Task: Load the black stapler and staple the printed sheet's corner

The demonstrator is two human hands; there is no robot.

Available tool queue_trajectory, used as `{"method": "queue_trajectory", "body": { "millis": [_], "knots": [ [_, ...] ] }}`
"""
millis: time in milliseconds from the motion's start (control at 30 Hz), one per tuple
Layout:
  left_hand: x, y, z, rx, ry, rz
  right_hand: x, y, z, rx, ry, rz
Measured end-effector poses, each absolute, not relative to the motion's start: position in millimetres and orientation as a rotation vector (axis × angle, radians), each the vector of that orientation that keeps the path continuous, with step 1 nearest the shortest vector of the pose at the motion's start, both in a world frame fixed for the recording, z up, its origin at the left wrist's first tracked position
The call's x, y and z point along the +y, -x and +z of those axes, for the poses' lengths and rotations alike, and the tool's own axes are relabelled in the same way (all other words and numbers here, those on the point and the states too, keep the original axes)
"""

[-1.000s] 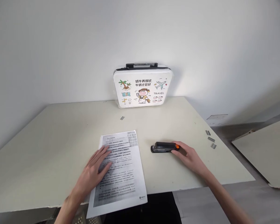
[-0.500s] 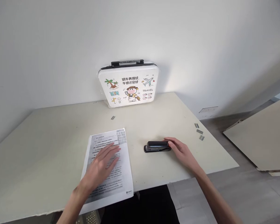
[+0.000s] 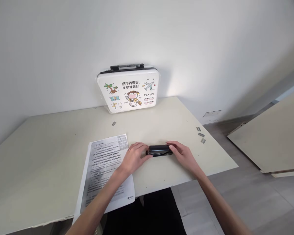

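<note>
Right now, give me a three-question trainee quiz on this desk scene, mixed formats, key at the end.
1. True or false: both hands touch the black stapler.
2. Multiple choice: the printed sheet lies A) under the stapler, B) to the stapler's left and overhanging the desk's near edge, C) against the wall.
3. Short answer: what stands upright against the wall at the back of the desk?

Key:
1. True: left hand at one end, right hand at the other.
2. B.
3. A white cartoon-print case with a black handle, marked TRAVEL.

Left hand (image 3: 133, 158) and right hand (image 3: 183, 155) both bare — no gloves, rings or watch; forearms uncovered, no sleeves visible.
</note>
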State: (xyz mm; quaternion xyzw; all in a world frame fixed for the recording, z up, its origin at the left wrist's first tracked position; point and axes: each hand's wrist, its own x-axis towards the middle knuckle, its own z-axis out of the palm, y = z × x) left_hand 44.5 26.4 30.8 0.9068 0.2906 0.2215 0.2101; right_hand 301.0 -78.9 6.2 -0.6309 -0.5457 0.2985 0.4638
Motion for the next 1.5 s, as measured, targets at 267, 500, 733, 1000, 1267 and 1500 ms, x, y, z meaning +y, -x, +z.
{"method": "queue_trajectory", "body": {
  "millis": [267, 500, 733, 1000, 1267, 1500],
  "knots": [
    [24, -23, 34, 0.852, -2.56, 0.656, -81, -297, 8, -1.495, 1.516, 0.708],
    [39, 26, 42, 0.826, -2.601, 0.582, -83, -297, 5, -1.478, 1.557, 0.731],
    [145, 50, 37, 1.568, -2.381, 0.695, -82, -296, 5, -1.476, 1.564, 0.753],
    [221, 32, 33, 1.774, -2.205, 0.687, -81, -295, 9, -1.449, 1.556, 0.776],
    [156, 15, 45, 1.445, -2.073, 0.7, -81, -296, 11, -1.464, 1.557, 0.768],
    [51, 8, 63, 1.141, -1.835, 0.581, -82, -297, 13, -1.484, 1.553, 0.757]
  ]
}}
